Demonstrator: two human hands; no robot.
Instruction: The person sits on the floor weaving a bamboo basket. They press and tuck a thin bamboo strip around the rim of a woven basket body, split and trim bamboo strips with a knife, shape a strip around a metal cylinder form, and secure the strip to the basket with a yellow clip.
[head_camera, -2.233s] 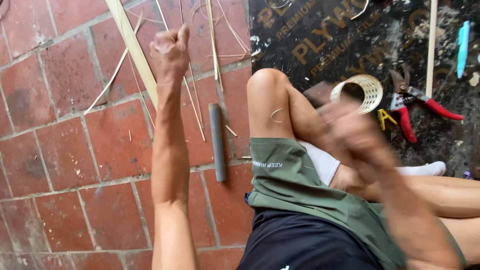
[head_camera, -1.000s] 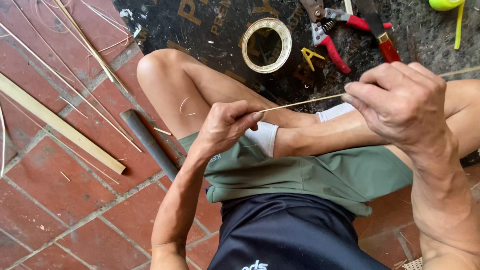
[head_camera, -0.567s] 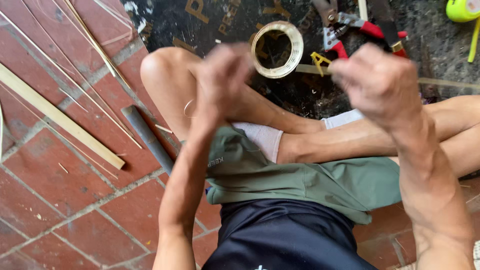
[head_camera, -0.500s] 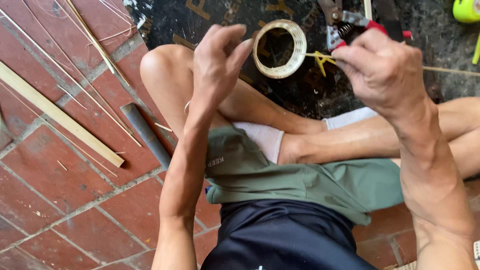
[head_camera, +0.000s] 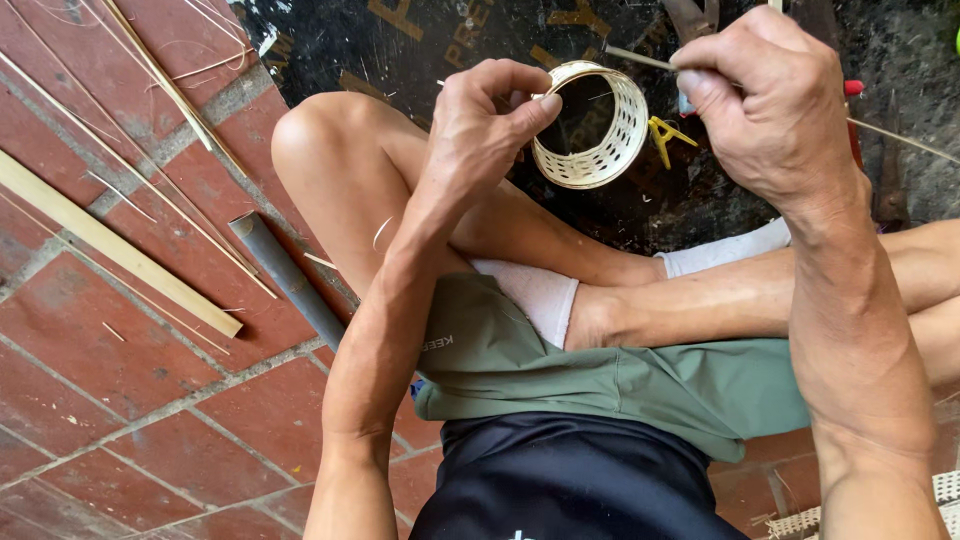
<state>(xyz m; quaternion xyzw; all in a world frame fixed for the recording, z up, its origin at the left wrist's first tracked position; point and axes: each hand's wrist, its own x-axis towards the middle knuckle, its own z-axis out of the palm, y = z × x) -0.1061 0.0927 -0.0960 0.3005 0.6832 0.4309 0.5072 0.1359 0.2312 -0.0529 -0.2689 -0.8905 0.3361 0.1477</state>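
Note:
I sit cross-legged on the floor. My left hand (head_camera: 490, 120) is raised over my knee, and its thumb and fingers pinch the near rim of a small pale woven ring (head_camera: 605, 135), which is tilted on its side. My right hand (head_camera: 770, 100) is closed on a thin bamboo strip (head_camera: 900, 140). One end of the strip pokes out left of the fingers towards the ring's top, and the other runs off to the right. The two hands are close together with the ring between them.
A black printed board (head_camera: 400, 50) lies beyond my legs with a yellow clip (head_camera: 665, 135) and a red-handled tool (head_camera: 852, 90) on it. On the red brick floor to the left lie a grey tube (head_camera: 290, 280), a flat bamboo slat (head_camera: 110, 245) and several thin strips (head_camera: 150, 180).
My left hand let go of the strip it held over my lap, reached up to the ring and took hold of its rim. My right hand rose with the strip towards the ring.

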